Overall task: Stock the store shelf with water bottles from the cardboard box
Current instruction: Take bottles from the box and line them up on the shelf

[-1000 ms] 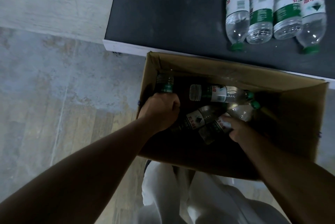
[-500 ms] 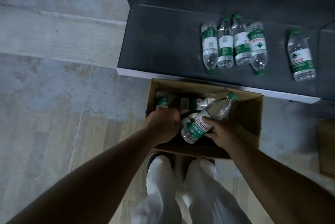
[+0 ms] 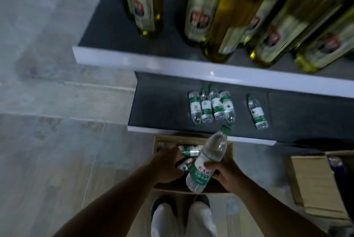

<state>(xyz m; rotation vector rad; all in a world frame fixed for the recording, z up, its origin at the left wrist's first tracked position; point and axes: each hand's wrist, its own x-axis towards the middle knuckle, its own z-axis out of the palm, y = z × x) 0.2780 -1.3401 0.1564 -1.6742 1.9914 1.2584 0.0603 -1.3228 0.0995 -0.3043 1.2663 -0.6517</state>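
While both bare arms reach forward and down from the bottom of the view, the right hand (image 3: 223, 172) curls its fingers and thumb round the labelled middle of a water bottle (image 3: 206, 164), holding it tilted above the cardboard box (image 3: 193, 137) with its green cap pointing up toward the lower shelf (image 3: 159, 106). The left hand (image 3: 164, 165) is inside the box with its fingers curled; whether it grips a bottle there cannot be told. More bottles lie in the box (image 3: 188, 150) beside it. On the lower shelf a group of four water bottles (image 3: 211, 107) lies side by side, with a fifth bottle (image 3: 257, 111) apart to the right. An upper shelf (image 3: 172, 64) carries tall oil bottles (image 3: 206, 6), blurred. A second cardboard box (image 3: 314, 183) sits on the floor at right. Compared with half a second ago, the held bottle has risen higher out of the box, and the view has tipped upward, bringing the upper shelf into sight.
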